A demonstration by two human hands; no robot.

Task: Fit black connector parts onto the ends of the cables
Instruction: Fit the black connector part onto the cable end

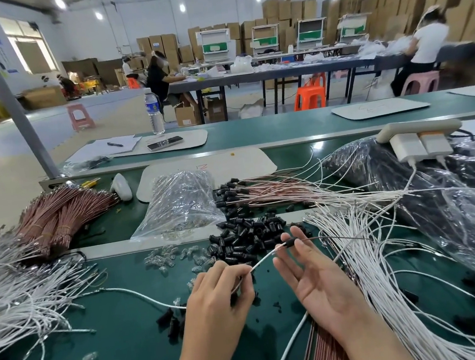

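Observation:
My left hand point(221, 291) pinches a white cable point(263, 260) between thumb and fingers over the green mat. The cable rises to the right into a small black connector part point(290, 243), from which a thin dark wire runs on rightward. My right hand point(315, 274) lies palm up, and its fingertips hold that connector part. Behind the hands lies a heap of loose black connector parts point(244, 237). Several cables with black parts fitted point(232, 195) lie further back, their leads fanning right.
White cable bundles point(382, 253) spread at right and at the left point(18, 293). Brown cable bundles point(52, 223) lie at the back left. A clear bag point(179, 205) and small clear pieces point(162, 259) sit near the middle. Big plastic bags point(449, 194) fill the right.

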